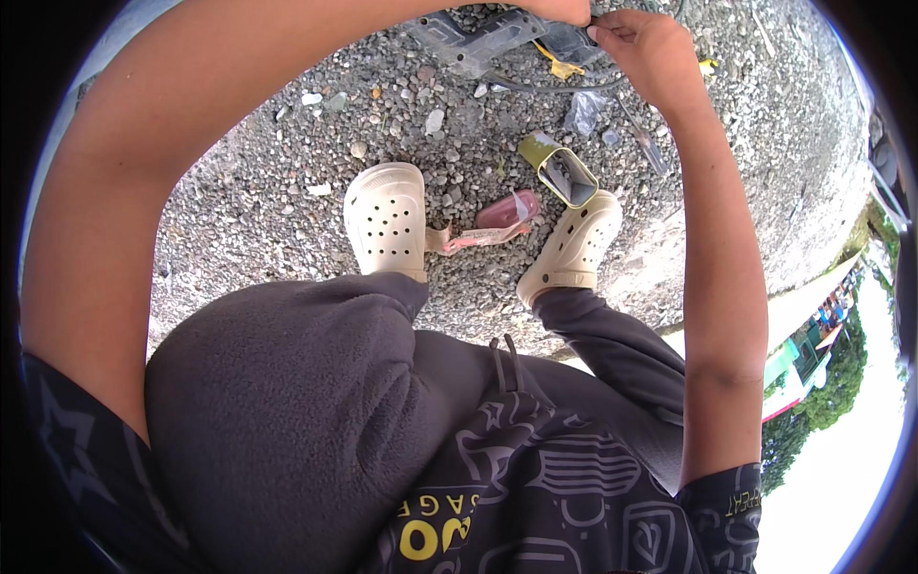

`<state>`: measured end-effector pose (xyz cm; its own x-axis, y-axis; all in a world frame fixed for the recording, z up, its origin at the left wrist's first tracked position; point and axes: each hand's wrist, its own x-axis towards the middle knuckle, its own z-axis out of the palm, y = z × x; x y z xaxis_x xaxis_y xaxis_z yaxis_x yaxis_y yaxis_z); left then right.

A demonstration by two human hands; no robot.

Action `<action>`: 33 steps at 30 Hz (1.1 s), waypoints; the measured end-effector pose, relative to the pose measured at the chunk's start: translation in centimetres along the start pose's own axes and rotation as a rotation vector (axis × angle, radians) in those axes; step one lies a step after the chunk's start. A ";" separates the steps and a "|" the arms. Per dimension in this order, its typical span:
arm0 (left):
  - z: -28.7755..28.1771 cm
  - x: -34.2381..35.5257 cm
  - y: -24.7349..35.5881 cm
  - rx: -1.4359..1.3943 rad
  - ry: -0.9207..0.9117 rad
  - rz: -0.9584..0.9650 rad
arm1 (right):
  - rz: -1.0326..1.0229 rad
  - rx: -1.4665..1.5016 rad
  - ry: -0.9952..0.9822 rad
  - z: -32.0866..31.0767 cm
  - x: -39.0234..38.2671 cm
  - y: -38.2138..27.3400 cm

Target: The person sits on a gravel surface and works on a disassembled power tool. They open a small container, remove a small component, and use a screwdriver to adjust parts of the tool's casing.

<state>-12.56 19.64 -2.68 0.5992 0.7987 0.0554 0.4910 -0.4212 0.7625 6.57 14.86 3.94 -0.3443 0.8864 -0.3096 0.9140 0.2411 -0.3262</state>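
At the top edge my left hand (564,9) is partly cut off; the part that shows is closed, its fingertips close to those of my right hand. My right hand (655,55) pinches with thumb and forefinger at a small dark thing, too small to make out. Just under the hands lie a dark grey plastic casing (470,46) and a black flat piece (572,43) on the gravel. A yellow-orange plastic scrap (561,68) sits beside them. Along their near side runs a dark cable (550,90).
Nearer to me are a crumpled clear plastic wrapper (583,113), an open green container (547,153) on its side and a pink plastic piece (509,209). My cream clogs (387,215) stand on the gravel (287,182). A yellow bit (708,67) lies beyond my right wrist.
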 end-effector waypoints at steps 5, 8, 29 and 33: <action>0.1 0.2 0.1 -0.006 0.002 -0.023 | 0.225 -0.022 0.016 1.0 -0.7 0.2; 0.1 0.2 0.2 -0.029 -0.026 -0.058 | 0.181 -0.138 0.099 2.0 -0.7 -0.2; 0.8 -0.8 0.8 -0.066 0.036 -0.033 | 0.159 -0.345 -0.061 2.9 -1.2 -0.9; 0.5 -0.8 0.6 -0.013 0.043 0.032 | -0.006 -0.198 -0.101 1.7 -1.0 0.5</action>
<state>-12.40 18.54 -2.59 0.5869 0.8025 0.1072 0.4632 -0.4414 0.7685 6.96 13.44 2.57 -0.3607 0.8430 -0.3991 0.9327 0.3283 -0.1493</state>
